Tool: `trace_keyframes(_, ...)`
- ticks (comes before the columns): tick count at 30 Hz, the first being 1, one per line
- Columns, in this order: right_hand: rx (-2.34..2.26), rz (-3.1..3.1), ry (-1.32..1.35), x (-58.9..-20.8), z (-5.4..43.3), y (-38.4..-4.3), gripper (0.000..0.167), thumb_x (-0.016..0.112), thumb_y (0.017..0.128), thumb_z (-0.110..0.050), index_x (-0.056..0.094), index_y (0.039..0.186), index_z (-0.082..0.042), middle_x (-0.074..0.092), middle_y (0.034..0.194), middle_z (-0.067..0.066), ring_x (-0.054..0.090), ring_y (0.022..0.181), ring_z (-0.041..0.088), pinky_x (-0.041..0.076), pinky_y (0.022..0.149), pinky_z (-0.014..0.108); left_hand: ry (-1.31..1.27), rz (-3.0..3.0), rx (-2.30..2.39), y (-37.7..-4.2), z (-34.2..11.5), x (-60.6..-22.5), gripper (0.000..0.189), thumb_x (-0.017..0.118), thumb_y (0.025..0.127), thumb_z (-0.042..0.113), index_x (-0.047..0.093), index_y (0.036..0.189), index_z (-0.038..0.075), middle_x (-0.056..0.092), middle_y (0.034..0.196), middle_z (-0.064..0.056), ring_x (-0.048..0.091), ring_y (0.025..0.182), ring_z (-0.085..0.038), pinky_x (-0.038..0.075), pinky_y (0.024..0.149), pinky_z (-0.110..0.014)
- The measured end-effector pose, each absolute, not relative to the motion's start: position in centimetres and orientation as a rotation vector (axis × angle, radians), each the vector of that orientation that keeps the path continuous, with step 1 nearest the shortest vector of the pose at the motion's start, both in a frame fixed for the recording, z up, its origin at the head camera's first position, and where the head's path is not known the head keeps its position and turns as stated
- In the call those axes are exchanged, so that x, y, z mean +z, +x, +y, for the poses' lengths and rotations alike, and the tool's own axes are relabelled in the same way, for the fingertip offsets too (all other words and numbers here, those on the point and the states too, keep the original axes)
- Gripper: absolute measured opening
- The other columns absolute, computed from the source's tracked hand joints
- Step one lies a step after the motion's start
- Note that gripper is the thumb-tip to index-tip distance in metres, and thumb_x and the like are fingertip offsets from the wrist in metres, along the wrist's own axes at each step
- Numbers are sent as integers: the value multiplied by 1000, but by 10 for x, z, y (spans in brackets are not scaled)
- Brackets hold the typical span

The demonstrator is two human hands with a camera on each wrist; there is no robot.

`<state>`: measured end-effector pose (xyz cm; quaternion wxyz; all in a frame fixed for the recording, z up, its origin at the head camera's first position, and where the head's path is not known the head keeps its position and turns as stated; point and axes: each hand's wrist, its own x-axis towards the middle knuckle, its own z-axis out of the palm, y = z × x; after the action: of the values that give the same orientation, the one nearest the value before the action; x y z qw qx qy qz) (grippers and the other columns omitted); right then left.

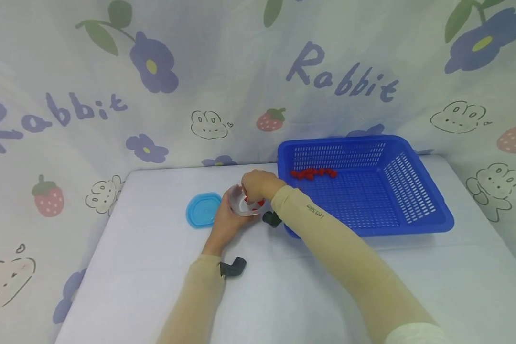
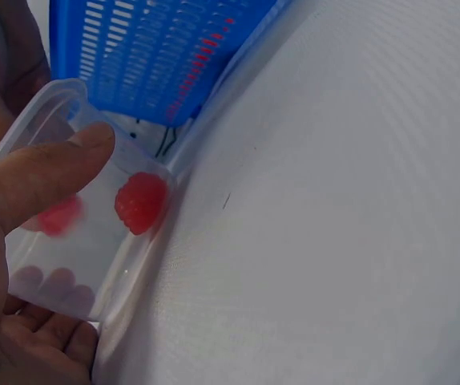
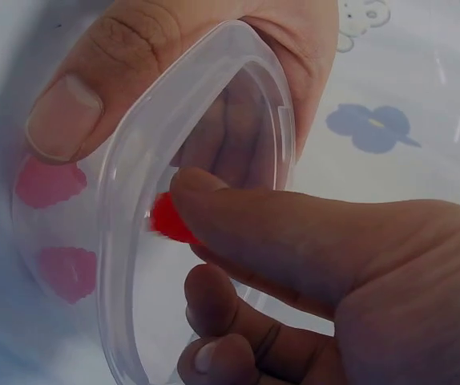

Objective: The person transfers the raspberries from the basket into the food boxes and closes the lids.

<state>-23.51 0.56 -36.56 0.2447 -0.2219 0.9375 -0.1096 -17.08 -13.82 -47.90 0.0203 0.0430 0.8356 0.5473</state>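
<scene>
My left hand (image 1: 226,223) grips a clear plastic container (image 1: 239,206), thumb along one side and the other fingers curled round the opposite wall. In the right wrist view the container's mouth is tilted toward my right hand (image 1: 259,184). Between thumb and forefinger, that hand pinches a red raspberry (image 3: 171,218) at the opening. Two more raspberries show through the clear wall, one of them a pinkish-red raspberry (image 2: 142,202) near the bottom. To the left of the container lies a light-blue plastic lid (image 1: 203,210), flat on the table.
A blue slotted basket (image 1: 370,203) stands on the right half of the white-covered table (image 1: 150,277). Several raspberries (image 1: 310,174) lie in a row along its back left. Behind the table hangs a printed curtain (image 1: 241,71). My right forearm crosses the basket's front left corner.
</scene>
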Motion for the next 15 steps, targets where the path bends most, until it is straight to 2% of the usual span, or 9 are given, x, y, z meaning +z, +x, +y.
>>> trace_keyframes(5, -312, 2558, -608, -365, 6, -235, 24, 78, 88, -20, 67, 107, -10, 68, 97, 1, 62, 84, 17, 54, 72, 28, 139, 2587, 1699, -171, -138, -479, 101, 90, 76, 33, 29, 155, 14, 40, 155, -2, 37, 142, -24, 32, 117, -48)
trace_keyframes(15, -347, 2575, -640, -358, 7, -234, 35, 75, 92, -24, 68, 122, -9, 69, 109, 4, 62, 91, 19, 57, 77, 28, 128, 2570, 1696, -169, -138, -479, 100, 88, 78, 34, 28, 156, 15, 40, 156, -2, 36, 143, -24, 33, 117, -49)
